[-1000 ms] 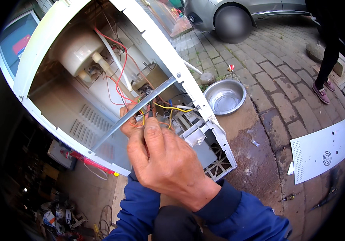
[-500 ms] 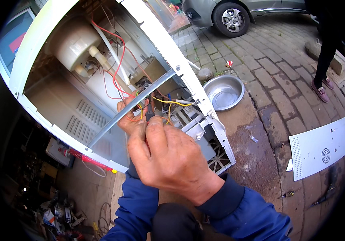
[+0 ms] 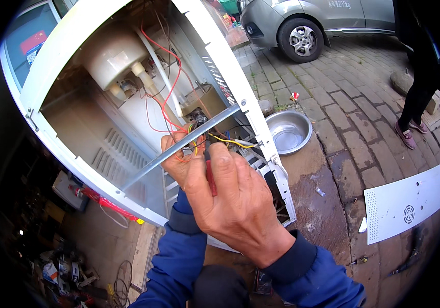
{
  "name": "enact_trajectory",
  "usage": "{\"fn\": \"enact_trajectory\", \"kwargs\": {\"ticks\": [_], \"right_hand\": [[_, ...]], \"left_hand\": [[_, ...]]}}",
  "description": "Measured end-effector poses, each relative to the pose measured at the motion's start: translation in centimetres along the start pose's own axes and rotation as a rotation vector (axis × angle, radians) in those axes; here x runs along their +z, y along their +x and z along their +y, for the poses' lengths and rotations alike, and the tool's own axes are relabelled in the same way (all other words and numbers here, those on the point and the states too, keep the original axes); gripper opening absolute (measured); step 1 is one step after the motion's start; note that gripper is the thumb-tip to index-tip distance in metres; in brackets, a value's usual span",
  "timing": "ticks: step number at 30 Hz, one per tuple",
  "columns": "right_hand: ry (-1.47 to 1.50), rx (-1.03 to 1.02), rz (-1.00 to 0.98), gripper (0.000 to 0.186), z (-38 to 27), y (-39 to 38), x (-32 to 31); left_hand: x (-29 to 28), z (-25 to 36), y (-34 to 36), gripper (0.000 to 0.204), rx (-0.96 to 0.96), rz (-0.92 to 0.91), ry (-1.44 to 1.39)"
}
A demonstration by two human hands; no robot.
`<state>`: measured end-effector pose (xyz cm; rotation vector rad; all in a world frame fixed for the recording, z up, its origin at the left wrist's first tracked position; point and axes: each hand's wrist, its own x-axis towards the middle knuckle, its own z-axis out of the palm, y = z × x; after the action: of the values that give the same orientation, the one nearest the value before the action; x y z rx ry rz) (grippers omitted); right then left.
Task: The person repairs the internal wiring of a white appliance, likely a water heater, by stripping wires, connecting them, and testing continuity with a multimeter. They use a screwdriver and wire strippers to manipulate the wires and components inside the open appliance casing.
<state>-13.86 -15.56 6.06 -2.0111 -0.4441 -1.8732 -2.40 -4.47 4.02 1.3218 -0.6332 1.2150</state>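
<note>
In front of me is an open white water dispenser cabinet [image 3: 56,82] with its inside exposed. My left hand [image 3: 173,163] reaches in behind the slanted metal crossbar [image 3: 179,146], its fingers closed on a bundle of thin wires [image 3: 197,146]. Pinched in my right hand [image 3: 240,205], just in front of the bar, is a red-handled tool [image 3: 211,178]. Its tip is among the wires and cannot be made out. A yellow wire [image 3: 235,142] runs right from there to the cabinet frame. Red wires [image 3: 171,97] hang from above, past a pale round tank [image 3: 115,56].
A metal basin [image 3: 287,134] stands right of the cabinet. A white perforated panel [image 3: 407,205] lies on the paving, with a small tool [image 3: 358,261] near it. A person [image 3: 417,92] stands far right, and a grey car [image 3: 333,23] is behind. Clutter [image 3: 66,272] fills the lower left.
The view has shifted, so the cabinet sits slightly lower and further right. My right hand has turned a little, and the tool's red handle now shows. Both hands stay at the wires.
</note>
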Motion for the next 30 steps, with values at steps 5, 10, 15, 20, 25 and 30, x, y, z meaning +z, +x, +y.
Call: {"fn": "enact_trajectory", "kwargs": {"ticks": [5, 10, 15, 20, 25, 30], "right_hand": [[0.007, 0.003, -0.115, 0.024, -0.5, -0.4, -0.9], [-0.024, -0.086, -0.079, 0.022, 0.7, 1.1, -0.9], [-0.031, 0.011, -0.259, 0.023, -0.6, 0.2, -2.1], [0.085, -0.079, -0.139, 0.023, -0.7, 1.0, -0.7], [-0.067, 0.033, -0.228, 0.022, -1.1, 0.6, -1.4], [-0.057, -0.014, -0.143, 0.022, -0.8, 0.8, -0.6]], "left_hand": [[-2.0, -0.3, 1.1, 0.035, 0.068, -0.147, 0.373], [-1.2, 1.1, 1.7, 0.037, 0.169, -0.217, 0.562], [-1.8, 1.7, 1.9, 0.037, 0.197, -0.234, 0.603], [-1.6, 1.2, 2.2, 0.033, 0.227, -0.186, 0.522], [-2.1, 1.7, 2.3, 0.037, 0.224, -0.235, 0.554], [-2.0, 2.0, 2.3, 0.039, 0.213, -0.249, 0.564]]}}
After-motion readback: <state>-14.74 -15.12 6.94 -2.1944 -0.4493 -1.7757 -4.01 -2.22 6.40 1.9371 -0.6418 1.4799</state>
